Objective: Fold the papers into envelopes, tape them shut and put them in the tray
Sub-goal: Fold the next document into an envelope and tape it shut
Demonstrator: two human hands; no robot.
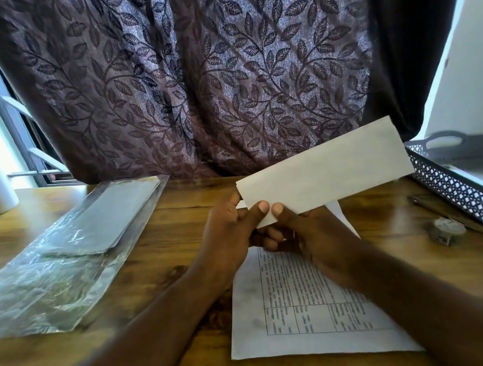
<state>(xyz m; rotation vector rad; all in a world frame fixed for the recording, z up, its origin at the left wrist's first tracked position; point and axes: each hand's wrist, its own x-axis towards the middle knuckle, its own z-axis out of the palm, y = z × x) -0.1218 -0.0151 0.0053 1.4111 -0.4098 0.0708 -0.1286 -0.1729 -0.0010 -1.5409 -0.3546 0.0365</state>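
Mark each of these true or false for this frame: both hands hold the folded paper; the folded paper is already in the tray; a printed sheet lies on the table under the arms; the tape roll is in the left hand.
1. Both hands hold the folded paper. True: the left hand and right hand pinch the folded paper at its near end.
2. It is already in the tray. False: it is held in the air, left of the tray.
3. A printed sheet lies on the table. True: the printed sheet is flat on the table.
4. The tape roll is in the left hand. False: the tape roll sits on the table by the tray.
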